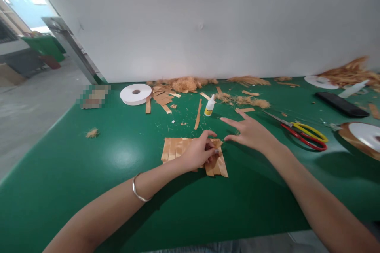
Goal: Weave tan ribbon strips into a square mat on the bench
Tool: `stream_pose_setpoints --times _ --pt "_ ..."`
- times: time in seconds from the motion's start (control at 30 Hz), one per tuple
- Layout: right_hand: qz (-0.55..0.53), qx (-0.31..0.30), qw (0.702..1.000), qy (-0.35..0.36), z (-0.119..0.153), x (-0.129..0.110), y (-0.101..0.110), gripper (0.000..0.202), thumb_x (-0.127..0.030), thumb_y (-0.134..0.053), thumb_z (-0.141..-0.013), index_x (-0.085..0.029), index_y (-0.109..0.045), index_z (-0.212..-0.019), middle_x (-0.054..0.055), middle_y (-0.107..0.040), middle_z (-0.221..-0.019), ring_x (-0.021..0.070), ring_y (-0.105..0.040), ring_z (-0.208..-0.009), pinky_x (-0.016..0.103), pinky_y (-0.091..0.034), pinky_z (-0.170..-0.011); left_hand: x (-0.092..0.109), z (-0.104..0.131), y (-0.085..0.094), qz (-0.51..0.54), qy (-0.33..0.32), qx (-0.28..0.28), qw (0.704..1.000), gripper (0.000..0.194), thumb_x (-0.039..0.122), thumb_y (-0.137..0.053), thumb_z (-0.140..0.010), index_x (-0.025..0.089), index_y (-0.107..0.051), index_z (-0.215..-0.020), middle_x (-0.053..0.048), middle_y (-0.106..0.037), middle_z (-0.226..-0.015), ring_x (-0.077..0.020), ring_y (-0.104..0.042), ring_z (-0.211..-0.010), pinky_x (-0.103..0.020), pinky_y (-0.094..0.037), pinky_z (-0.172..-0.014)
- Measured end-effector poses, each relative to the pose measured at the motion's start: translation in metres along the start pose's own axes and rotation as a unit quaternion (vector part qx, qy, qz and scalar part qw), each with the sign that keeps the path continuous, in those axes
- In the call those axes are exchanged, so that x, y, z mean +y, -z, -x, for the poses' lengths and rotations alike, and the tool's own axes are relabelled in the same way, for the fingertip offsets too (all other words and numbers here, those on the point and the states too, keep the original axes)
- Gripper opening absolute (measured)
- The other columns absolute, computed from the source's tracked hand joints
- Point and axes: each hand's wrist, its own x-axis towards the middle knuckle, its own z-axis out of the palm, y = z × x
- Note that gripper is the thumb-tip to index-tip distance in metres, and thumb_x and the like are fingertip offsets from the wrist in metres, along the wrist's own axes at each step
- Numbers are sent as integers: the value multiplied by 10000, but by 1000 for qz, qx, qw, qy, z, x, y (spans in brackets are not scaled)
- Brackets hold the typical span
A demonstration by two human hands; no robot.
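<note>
A flat panel of tan satin ribbon strips [173, 148], laid side by side, rests on the green table. My left hand [200, 152] lies over its right half, fingers curled and pinched on a ribbon strip [219, 144] near the upper right corner. The fingers hide part of that strip. Just right of the panel, my right hand [251, 130] is raised with its fingers spread, holding nothing. A small white glue bottle [209, 106] with a yellow label stands upright beyond both hands. Left of the bottle lies a loose ribbon strip [198, 114].
Scissors [305, 132] with yellow and red handles lie right of my right hand. Ribbon spools [135, 94] sit left and right. Cut strips [162, 97] and frayed fibres [187, 84] line the wall [202, 23]. A black phone-like object [341, 104] lies at the right.
</note>
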Motion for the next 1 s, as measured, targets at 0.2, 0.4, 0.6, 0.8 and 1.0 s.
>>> stream_pose_setpoints --times 0.2,0.4,0.6,0.8,1.0 --pt "-122 27 990 -64 1 -2 6 722 -672 -293 -876 -198 -486 -1385 69 -598 -515 376 -479 -1238 561 -420 -930 0 0 0 21 -11 -1 1000 302 211 -573 -858 214 -394 -1102 43 -575 -756 -71 -560 -510 -163 -436 -439" --pt "-440 -15 892 -99 1 -12 13 746 -682 -235 -885 -174 -495 -1365 97 -729 -827 206 -638 -613 386 -509 -722 3 1 0 15 -11 9 1000 293 217 -577 -856 208 -399 -1089 45 -584 -749 -77 -570 -524 -185 -444 -491" --pt "-623 -49 774 -107 -3 -12 10 717 -684 -256 -882 -201 -483 -1361 147 -718 -1022 99 -342 -394 283 -298 -415 1 1 1 -8 -24 5 1000 310 221 -576 -863 201 -396 -1115 25 -614 -771 -101 -604 -598 -199 -456 -546" --pt "-706 -67 696 -116 -3 -8 13 710 -710 -240 -868 -254 -459 -1365 128 -724 -1014 101 -427 -398 264 -261 -407 3 1 1 -7 -22 18 1000 303 213 -586 -849 201 -412 -1097 25 -606 -754 -117 -609 -621 -215 -457 -567" --pt "-734 -83 665 -106 -2 -10 12 718 -713 -297 -856 -286 -351 -1431 138 -607 -1267 228 -682 -880 227 -368 -444 -5 -1 -1 42 -42 10 998 287 215 -566 -852 209 -392 -1081 45 -574 -731 -94 -569 -532 -204 -433 -507"
